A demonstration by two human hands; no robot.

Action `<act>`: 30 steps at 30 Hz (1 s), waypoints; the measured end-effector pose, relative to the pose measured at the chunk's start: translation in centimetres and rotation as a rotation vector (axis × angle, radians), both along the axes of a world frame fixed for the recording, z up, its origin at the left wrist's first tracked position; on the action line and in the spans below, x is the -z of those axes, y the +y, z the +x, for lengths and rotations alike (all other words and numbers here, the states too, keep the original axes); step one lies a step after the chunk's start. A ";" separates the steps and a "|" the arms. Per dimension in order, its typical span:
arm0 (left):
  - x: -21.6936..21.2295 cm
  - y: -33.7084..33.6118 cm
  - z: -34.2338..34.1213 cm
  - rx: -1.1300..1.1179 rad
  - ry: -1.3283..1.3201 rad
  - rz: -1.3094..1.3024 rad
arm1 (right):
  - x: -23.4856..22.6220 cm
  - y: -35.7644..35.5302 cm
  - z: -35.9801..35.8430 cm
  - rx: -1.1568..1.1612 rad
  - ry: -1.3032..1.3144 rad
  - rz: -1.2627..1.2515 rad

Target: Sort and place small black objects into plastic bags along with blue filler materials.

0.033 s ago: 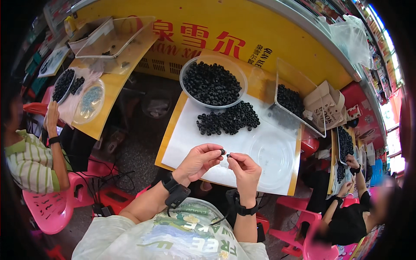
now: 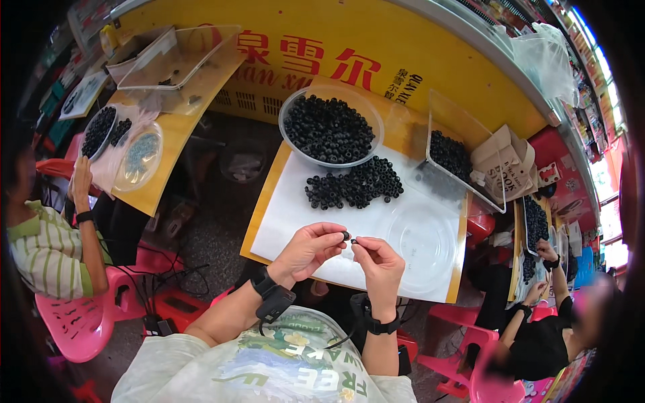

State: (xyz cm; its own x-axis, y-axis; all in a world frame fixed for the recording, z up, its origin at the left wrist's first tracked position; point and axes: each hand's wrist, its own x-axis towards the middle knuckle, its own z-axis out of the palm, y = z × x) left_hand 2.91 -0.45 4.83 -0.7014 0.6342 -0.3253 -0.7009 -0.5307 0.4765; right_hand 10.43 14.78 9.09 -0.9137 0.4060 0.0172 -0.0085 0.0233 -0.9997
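Over the near edge of the white sheet, my left hand (image 2: 312,250) pinches a small black bead-like part (image 2: 346,236) between thumb and fingertips. My right hand (image 2: 381,263) is closed on a tiny dark piece (image 2: 354,242), too small to make out exactly. The two pieces are close together with a slight gap between them. Beyond my hands lies a loose pile of black bead-like parts (image 2: 354,184). Just behind it stands a clear round tub (image 2: 287,143) filled with more of them. Both wrists wear black bands with small devices.
A clear round tray (image 2: 422,248) lies on the white sheet (image 2: 282,215), right of my hands. At the back right is a clear bin (image 2: 484,198) of black parts beside a paper bag (image 2: 504,161). Co-workers sit left and right on pink chairs (image 2: 74,319).
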 end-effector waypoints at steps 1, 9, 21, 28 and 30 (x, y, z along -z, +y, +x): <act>0.0 0.0 0.1 0.009 0.009 -0.001 | 0.0 -0.2 0.1 0.009 0.010 0.035; -0.1 -0.3 0.4 0.039 0.086 -0.039 | 0.6 -0.9 0.4 0.003 0.094 0.318; 0.5 -1.4 -0.1 0.266 0.114 0.025 | 0.0 0.7 0.8 -0.240 -0.036 0.336; 2.1 -1.2 0.5 0.402 0.070 0.003 | 1.1 0.8 2.2 -0.263 0.014 0.502; 2.1 -0.9 0.9 0.389 0.029 0.012 | 0.7 1.1 2.3 -0.276 -0.019 0.486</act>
State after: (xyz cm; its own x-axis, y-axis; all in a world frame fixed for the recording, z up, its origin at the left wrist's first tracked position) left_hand 3.81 -1.38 2.73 -0.4163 0.8584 -0.2999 -0.8374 -0.2335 0.4941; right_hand 12.73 15.91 8.35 -0.9869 0.1015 0.1256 -0.0618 0.4810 -0.8745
